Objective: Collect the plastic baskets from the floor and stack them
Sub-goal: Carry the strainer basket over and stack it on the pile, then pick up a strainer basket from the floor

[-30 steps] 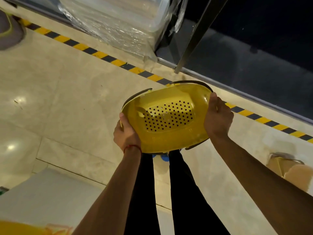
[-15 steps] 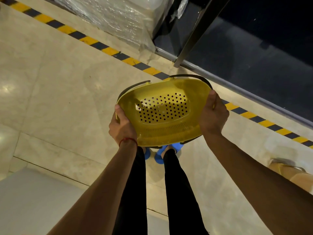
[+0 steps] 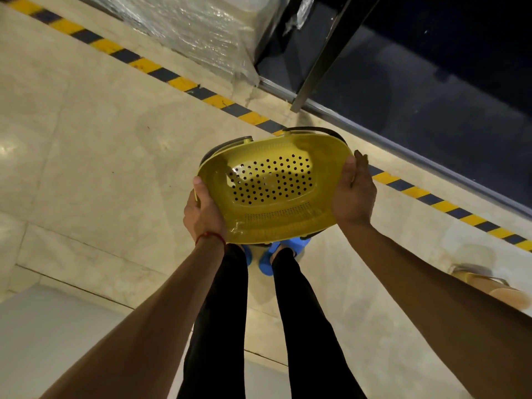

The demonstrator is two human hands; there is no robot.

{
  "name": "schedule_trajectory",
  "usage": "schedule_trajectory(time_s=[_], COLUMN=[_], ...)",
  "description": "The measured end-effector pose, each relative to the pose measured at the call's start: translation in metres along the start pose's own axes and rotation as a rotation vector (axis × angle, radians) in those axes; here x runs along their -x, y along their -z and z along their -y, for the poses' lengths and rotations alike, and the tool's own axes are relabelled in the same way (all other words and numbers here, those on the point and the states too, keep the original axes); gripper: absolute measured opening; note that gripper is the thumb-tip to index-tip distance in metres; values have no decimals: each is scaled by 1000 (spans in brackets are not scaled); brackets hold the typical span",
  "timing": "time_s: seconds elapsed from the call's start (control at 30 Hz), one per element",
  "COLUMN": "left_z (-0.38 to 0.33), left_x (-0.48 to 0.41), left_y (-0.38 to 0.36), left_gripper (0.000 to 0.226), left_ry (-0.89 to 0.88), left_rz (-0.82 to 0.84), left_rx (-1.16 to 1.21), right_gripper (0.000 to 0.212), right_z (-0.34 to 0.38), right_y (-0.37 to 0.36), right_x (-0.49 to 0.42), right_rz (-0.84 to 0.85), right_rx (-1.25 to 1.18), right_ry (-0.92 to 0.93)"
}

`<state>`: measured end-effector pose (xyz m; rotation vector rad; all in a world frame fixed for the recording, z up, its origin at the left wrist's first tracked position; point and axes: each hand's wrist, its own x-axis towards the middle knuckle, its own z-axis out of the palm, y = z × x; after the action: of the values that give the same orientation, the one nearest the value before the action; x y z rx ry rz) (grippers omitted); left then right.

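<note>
Aloft, a yellow perforated basket (image 3: pixel 273 194) is held over the tiled floor (image 3: pixel 86 139), gripped at one end by the left hand (image 3: pixel 203 214) and pressed at the other by the flat right hand (image 3: pixel 354 194).

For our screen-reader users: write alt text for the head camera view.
A person holds a perforated yellow basket by its two ends, left hand gripping the rim, right hand flat against the other end. Below are black trousers and blue sandals on a pale tiled floor crossed by yellow-and-black striped tape.
</note>
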<state>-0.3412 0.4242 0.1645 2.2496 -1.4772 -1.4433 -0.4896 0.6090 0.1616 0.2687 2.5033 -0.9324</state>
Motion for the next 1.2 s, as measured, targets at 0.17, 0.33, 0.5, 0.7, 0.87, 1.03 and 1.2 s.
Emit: schedule_trajectory(time_s=[0.17, 0.33, 0.5, 0.7, 0.87, 1.03, 1.2], left_z=[-7, -16, -32, -74, -97, -92, -81], left_x=[22, 57, 89, 118, 153, 191, 205], left_y=[38, 96, 159, 229, 279, 320, 364], left_gripper=[51, 51, 37, 49, 48, 45, 45], left_ry=[-64, -264, -458, -756, -1017, -1077, -1095], left_rz=[114, 262, 366, 322, 119, -22, -124], left_rx=[-91, -324, -484, -666, -769, -829, -859], right_gripper=[56, 44, 43, 28, 37, 36, 34], right_z=[2, 24, 60, 110, 146, 176, 214], right_y=[36, 71, 101, 130, 145, 158, 156], right_x=[53, 125, 186, 239, 257, 277, 304], right_rz=[51, 67, 89, 65, 197, 195, 204], right_rx=[180, 258, 296, 342, 449, 536, 526], right_ry=[89, 145, 239, 598, 795, 999, 1209])
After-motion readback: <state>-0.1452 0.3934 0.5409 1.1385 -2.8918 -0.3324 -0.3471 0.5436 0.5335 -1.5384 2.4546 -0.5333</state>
